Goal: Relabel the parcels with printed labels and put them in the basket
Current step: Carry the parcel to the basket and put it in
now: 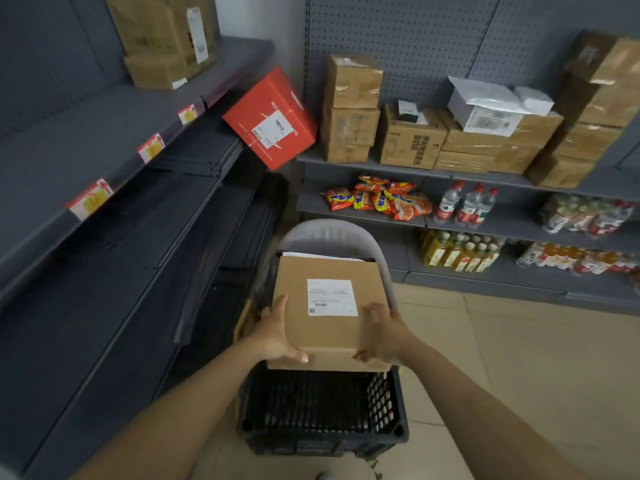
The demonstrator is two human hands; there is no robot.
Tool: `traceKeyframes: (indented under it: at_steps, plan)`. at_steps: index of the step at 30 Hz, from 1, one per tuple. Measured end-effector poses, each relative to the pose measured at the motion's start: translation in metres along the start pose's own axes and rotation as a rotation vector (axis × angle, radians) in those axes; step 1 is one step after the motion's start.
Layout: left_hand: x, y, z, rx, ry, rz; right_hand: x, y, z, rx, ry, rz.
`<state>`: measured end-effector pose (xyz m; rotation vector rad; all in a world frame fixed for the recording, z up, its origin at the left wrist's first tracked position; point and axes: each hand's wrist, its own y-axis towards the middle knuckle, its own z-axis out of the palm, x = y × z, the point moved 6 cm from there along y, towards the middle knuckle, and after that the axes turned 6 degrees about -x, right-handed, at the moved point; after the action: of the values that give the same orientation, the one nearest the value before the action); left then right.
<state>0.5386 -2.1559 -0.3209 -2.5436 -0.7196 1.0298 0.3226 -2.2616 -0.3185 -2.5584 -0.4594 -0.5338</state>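
Labelling looks done on this one: the cardboard parcel (pixel 329 310) wears a white printed label (pixel 331 297). Left hand (pixel 275 332) and right hand (pixel 384 336) grip its near corners, holding it over the black basket (pixel 318 434) at 6 o'clock. More boxes (pixel 408 136) wait at 1 o'clock.

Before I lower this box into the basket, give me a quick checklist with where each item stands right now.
1. Printed label on the cardboard box: ok, it sits flat on the top face.
2. Grip: ok, left hand and right hand hold opposite sides near the front edge.
3. Box lined up over the black basket: ok, it hangs above the far half.
4. Room in the basket: ok for the near part, which shows bare mesh; under the box, cannot tell.
5. Label text readable: cannot tell, too small.
6. Grey chair behind the basket: ok, clear of the box.
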Motion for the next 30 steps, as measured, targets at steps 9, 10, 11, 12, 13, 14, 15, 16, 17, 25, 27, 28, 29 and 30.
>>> traceKeyframes:
  at_steps: [9, 10, 11, 12, 13, 14, 15, 16, 17, 25, 27, 28, 29, 30]
  plan:
    - [0.025, 0.081, 0.04, 0.092, -0.029, -0.098, -0.021, 0.079, 0.04, 0.099, -0.191, 0.037]
    - [0.027, 0.09, 0.044, 0.095, -0.027, -0.1, -0.024, 0.086, 0.043, 0.097, -0.212, 0.045]
    - [0.029, 0.099, 0.048, 0.094, -0.022, -0.097, -0.027, 0.093, 0.047, 0.093, -0.235, 0.051]
    - [0.03, 0.109, 0.053, 0.094, -0.018, -0.095, -0.03, 0.099, 0.05, 0.092, -0.255, 0.057]
    - [0.031, 0.117, 0.057, 0.094, -0.016, -0.096, -0.033, 0.105, 0.053, 0.094, -0.269, 0.07]
    - [0.032, 0.125, 0.06, 0.093, -0.016, -0.098, -0.037, 0.11, 0.055, 0.094, -0.282, 0.088]
    - [0.033, 0.132, 0.064, 0.088, -0.021, -0.102, -0.039, 0.117, 0.055, 0.085, -0.301, 0.101]
    - [0.034, 0.139, 0.066, 0.079, -0.029, -0.108, -0.04, 0.124, 0.056, 0.072, -0.323, 0.101]
    - [0.035, 0.145, 0.069, 0.074, -0.038, -0.116, -0.041, 0.131, 0.057, 0.067, -0.334, 0.097]
    - [0.05, 0.181, 0.092, 0.084, -0.034, -0.174, -0.05, 0.167, 0.078, 0.08, -0.252, 0.12]
    - [0.052, 0.185, 0.095, 0.074, -0.038, -0.178, -0.052, 0.169, 0.079, 0.082, -0.227, 0.125]
    - [0.052, 0.187, 0.095, 0.054, -0.042, -0.168, -0.053, 0.17, 0.079, 0.073, -0.22, 0.122]
    - [0.051, 0.19, 0.094, 0.042, -0.046, -0.157, -0.053, 0.172, 0.078, 0.068, -0.212, 0.12]
    - [0.05, 0.192, 0.094, 0.042, -0.047, -0.151, -0.054, 0.174, 0.077, 0.069, -0.201, 0.121]
